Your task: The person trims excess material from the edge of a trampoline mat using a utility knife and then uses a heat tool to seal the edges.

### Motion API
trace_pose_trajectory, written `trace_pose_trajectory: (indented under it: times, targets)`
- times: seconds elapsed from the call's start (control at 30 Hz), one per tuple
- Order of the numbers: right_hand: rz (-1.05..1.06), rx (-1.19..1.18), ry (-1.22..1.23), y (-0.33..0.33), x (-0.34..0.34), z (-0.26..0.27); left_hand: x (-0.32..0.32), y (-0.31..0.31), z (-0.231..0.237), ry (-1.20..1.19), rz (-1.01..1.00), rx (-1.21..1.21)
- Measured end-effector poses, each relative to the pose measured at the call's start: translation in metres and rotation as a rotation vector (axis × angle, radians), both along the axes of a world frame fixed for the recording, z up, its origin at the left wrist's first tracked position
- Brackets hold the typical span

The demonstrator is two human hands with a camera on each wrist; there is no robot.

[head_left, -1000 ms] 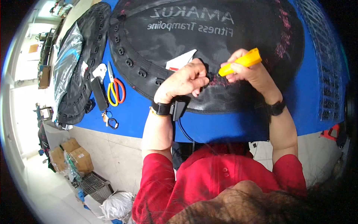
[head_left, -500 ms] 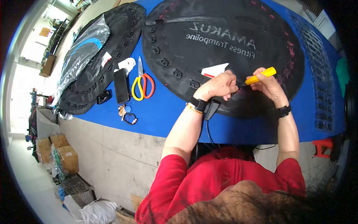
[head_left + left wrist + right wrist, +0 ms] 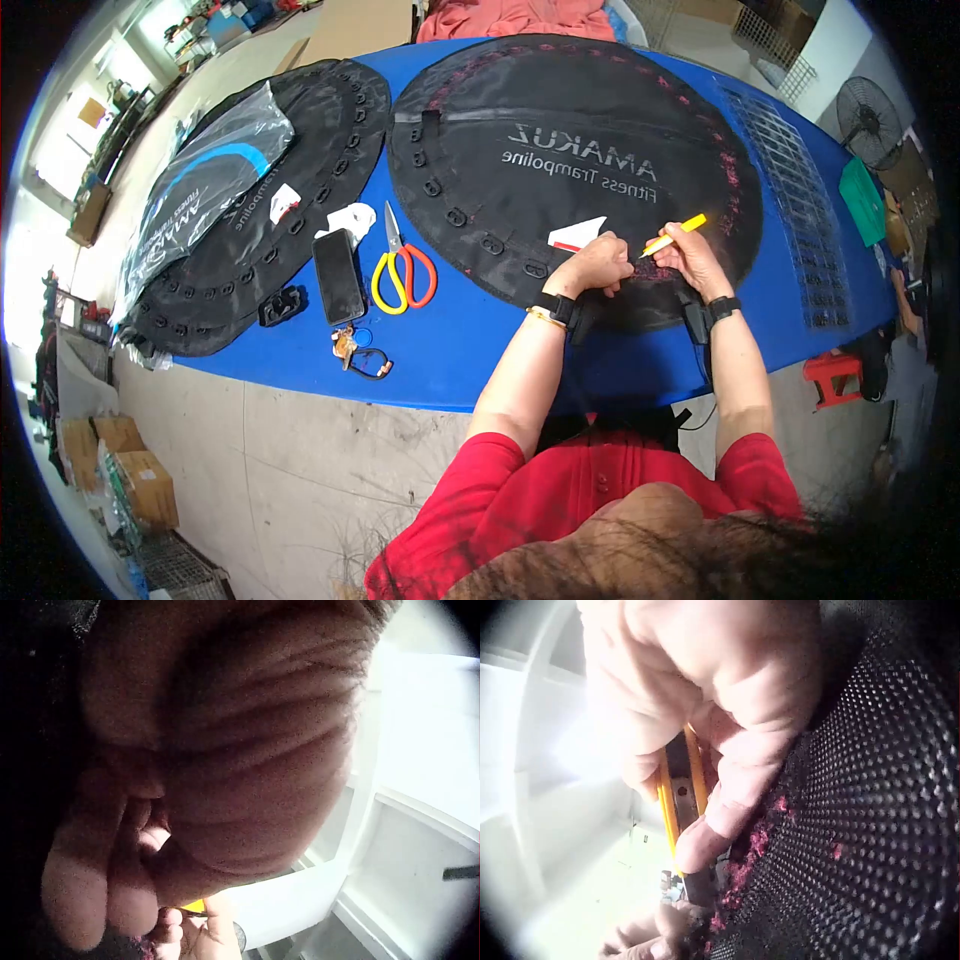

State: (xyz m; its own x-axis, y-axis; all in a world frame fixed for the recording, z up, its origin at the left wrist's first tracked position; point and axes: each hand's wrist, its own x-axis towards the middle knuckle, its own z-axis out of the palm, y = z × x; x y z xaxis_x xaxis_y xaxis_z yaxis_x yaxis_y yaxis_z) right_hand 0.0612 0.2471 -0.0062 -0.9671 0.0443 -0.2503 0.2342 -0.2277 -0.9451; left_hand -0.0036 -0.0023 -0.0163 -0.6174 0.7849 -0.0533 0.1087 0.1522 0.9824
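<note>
My right hand grips a yellow utility knife, its tip pointing down and left toward the other hand. In the right wrist view the knife's metal channel shows between thumb and fingers. My left hand has its fingers curled and pinches a black strip at the near edge of a round black trampoline mat. Pink thread fuzz lies along the mat right beside the blade. The left wrist view is dark, and the palm hides most of what those fingers hold.
A white card with a red stripe lies on the mat. Left of it are scissors, a phone, keys and a second mat under a plastic bag. A clear gridded sheet lies at the right.
The head view has shifted, now showing more of the far table. Both hands stay together at the mat's near edge, with the knife still in the right hand.
</note>
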Motion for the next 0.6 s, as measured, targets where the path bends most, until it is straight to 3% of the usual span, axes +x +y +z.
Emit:
trace_pose_trajectory:
  times: [0.23, 0.6]
  targets:
    - [-0.119, 0.076, 0.082, -0.015, 0.016, -0.001, -0.005, 0.001, 0.002, -0.011, -0.058, -0.087]
    - [-0.117, 0.015, 0.117, -0.011, 0.02, -0.014, 0.0, 0.0, 0.007, 0.045, -0.046, -0.184]
